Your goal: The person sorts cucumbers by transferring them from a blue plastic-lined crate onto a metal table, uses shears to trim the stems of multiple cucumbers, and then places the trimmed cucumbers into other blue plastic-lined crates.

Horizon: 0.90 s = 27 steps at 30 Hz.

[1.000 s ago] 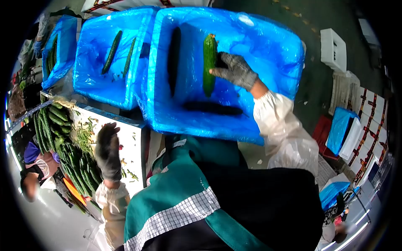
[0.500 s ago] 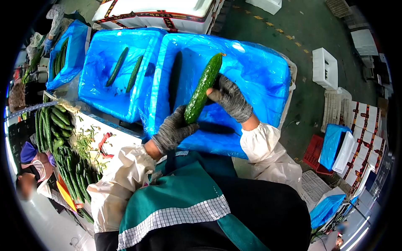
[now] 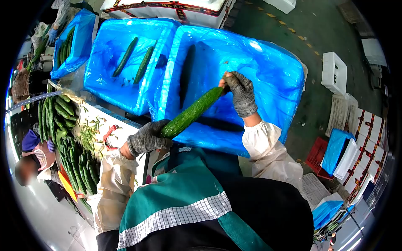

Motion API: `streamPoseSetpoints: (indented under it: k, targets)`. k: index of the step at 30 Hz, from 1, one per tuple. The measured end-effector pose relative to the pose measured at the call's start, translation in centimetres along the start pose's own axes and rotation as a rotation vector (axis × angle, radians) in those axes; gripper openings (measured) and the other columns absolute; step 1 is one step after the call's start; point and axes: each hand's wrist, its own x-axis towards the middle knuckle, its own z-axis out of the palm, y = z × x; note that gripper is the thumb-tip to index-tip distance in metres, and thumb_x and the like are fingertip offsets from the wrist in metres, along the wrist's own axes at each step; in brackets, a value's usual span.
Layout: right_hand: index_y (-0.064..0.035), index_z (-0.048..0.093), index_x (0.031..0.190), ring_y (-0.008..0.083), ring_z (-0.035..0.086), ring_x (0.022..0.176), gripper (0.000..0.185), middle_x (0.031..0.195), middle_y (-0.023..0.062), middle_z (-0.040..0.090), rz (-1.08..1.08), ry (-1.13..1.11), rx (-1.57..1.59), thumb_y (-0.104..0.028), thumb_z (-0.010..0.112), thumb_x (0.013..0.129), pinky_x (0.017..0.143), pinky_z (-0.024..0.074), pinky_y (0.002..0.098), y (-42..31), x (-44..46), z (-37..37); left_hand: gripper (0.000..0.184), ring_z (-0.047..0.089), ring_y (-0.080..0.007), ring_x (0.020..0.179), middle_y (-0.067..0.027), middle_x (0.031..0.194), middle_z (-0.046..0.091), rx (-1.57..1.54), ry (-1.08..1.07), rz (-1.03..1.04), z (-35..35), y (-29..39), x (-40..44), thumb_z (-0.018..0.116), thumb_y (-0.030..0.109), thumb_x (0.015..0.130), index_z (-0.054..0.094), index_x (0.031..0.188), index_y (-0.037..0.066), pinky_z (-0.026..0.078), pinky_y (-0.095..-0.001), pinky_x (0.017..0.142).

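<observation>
A long green cucumber (image 3: pixel 192 113) slants over the near side of a large box lined with blue plastic (image 3: pixel 272 58). My left hand (image 3: pixel 147 138), in a grey knit glove, is wrapped round its lower end. At the upper end, my right hand (image 3: pixel 243 95), in a fingerless grey glove, is closed with its fingertips at the cucumber's tip. Inside the large box, a dark long shape lies along the left wall; I cannot tell whether it is a cucumber or a shadow. Two cucumbers (image 3: pixel 143 65) lie in the smaller blue-lined box (image 3: pixel 98 62) to the left.
Left of me, a white work surface (image 3: pixel 121 125) holds green trimmings (image 3: pixel 88 134), a red-handled tool (image 3: pixel 109 134) and piled cucumbers (image 3: pixel 75 163). Another person (image 3: pixel 44 154) is beside that pile. White foam boxes (image 3: pixel 176 12) stand at the back; crates (image 3: pixel 318 157) sit at the right.
The cucumber has swung from steep to more slanted, its lower end moving left and down with my left hand. My right hand has moved from its side to its tip.
</observation>
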Motion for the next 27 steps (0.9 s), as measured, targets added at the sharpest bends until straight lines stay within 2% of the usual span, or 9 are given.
streamPoseSetpoints:
  k: [3,5,7,8,11,15,16,23,27]
  targets:
    - [-0.0042,0.057,0.076,0.017,0.054,0.049,0.024,0.062,0.0074,0.058,0.179,0.101,0.098,-0.026,0.053,0.084,0.047,0.0453,0.0289,3.7,1.4,-0.3,0.042,0.05,-0.007,0.055,-0.0024,0.072,0.054,0.019,0.158,0.071,-0.1,-1.3,-1.7,0.066,0.007,0.071,0.047,0.108,0.001,0.042,-0.0211,0.049]
    - [-0.0052,0.057,0.08,0.018,0.056,0.051,0.022,0.063,0.008,0.059,0.502,0.107,0.148,-0.027,0.055,0.083,0.048,0.0461,0.0296,6.1,1.9,0.7,0.045,0.05,-0.0083,0.051,-0.0039,0.072,0.054,-0.258,0.222,0.05,-0.1,-1.8,-2.8,0.063,0.005,0.069,0.045,0.11,0.0,0.041,-0.0207,0.046]
    - [-0.0062,0.056,0.089,0.0204,0.059,0.053,0.02,0.072,0.0097,0.061,0.666,0.003,0.081,-0.025,0.054,0.082,0.047,0.0467,0.0311,9.1,1.7,2.8,0.05,0.05,-0.0103,0.049,-0.0048,0.072,0.055,-0.305,0.383,-0.046,-0.3,-2.4,-4.0,0.063,0.012,0.065,0.047,0.11,-0.001,0.039,-0.0204,0.044]
    - [-0.0057,0.055,0.09,0.021,0.059,0.054,0.019,0.076,0.0109,0.061,0.739,0.01,0.027,-0.022,0.051,0.082,0.046,0.0466,0.0312,10.3,1.6,4.2,0.051,0.047,-0.0107,0.046,-0.0057,0.069,0.054,-0.378,0.417,0.041,-0.2,-2.7,-4.5,0.064,0.018,0.066,0.047,0.11,-0.001,0.037,-0.0203,0.042]
    - [-0.0011,0.049,0.107,0.0201,0.06,0.053,0.032,0.079,0.0124,0.06,0.643,0.008,-0.39,-0.019,0.049,0.08,0.042,0.0438,0.0318,13.7,1.7,7.3,0.052,0.044,-0.0114,0.045,-0.0055,0.065,0.05,-0.587,0.497,0.209,-0.3,-4.7,-5.4,0.067,0.029,0.072,0.047,0.109,-0.001,0.036,-0.0202,0.04]
    - [-0.0013,0.042,0.117,0.0352,0.058,0.091,0.054,0.104,0.0225,0.056,0.525,0.117,-0.903,-0.032,0.056,0.075,0.075,0.0468,0.0422,14.2,2.1,10.2,0.052,0.045,-0.013,0.045,-0.0063,0.066,0.05,-0.695,0.461,0.298,-0.5,-5.7,-6.0,0.064,0.03,0.075,0.043,0.112,-0.001,0.036,-0.0211,0.04]
    - [-0.0009,0.039,0.119,0.04,0.049,0.105,0.062,0.113,0.0257,0.05,0.564,0.086,-0.798,-0.038,0.058,0.073,0.089,0.0387,0.0431,12.7,1.9,10.3,0.053,0.045,-0.0138,0.044,-0.0067,0.066,0.05,-0.705,0.456,0.292,-0.6,-6.0,-5.9,0.064,0.03,0.076,0.042,0.112,-0.002,0.036,-0.0219,0.04]
    - [0.0003,0.046,0.115,0.0392,0.05,0.104,0.066,0.112,0.0255,0.051,0.514,0.102,-1.136,-0.044,0.062,0.069,0.088,0.0408,0.0429,12.6,4.0,10.7,0.047,0.048,-0.0144,0.049,-0.0105,0.079,0.057,-0.977,0.272,0.359,-1.4,-5.8,-4.5,0.049,0.035,0.084,0.04,0.116,0.002,0.04,-0.0243,0.05]
    - [-0.0015,0.045,0.119,0.0364,0.048,0.109,0.064,0.116,0.023,0.05,0.568,-0.112,-1.297,-0.04,0.061,0.071,0.091,0.0394,0.0421,13.0,6.1,11.0,0.042,0.054,-0.0193,0.058,-0.014,0.089,0.059,-1.074,0.25,0.481,-1.3,-5.9,-3.2,0.049,0.034,0.084,0.045,0.11,0.002,0.044,-0.0276,0.054]
